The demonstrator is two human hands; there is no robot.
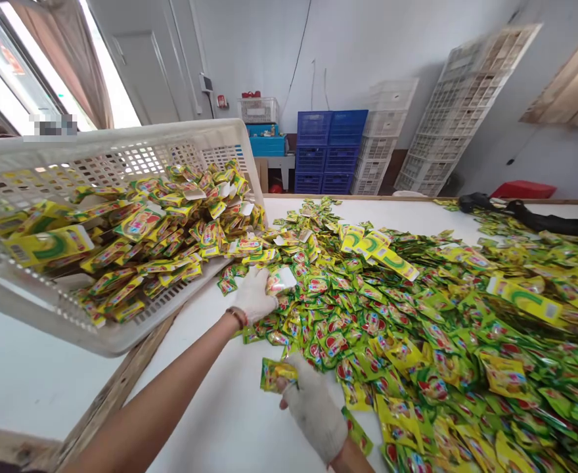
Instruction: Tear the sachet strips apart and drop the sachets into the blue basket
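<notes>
My left hand (253, 295), in a white glove, is closed on a small printed box (281, 281) with a white end, at the near edge of the sachet heap. My right hand (316, 407) wears a glove that leaves the fingertips bare. Its thumb and fingers pinch a green and yellow sachet (275, 375) above the white tabletop (220, 407). A wide heap of shiny green and yellow sachets (335, 341) spreads to the right of both hands. To the left, a white plastic basket (136, 135) lies tipped on its side, with many small yellow boxes (141, 220) inside.
Flattened-looking yellow cartons (382, 253) lie on the heap. A wooden strip (136, 361) edges the table under the basket. A black object (530, 213) rests at the far right. Blue crates (331, 151) and tall stacks of white crates (451, 118) stand by the wall.
</notes>
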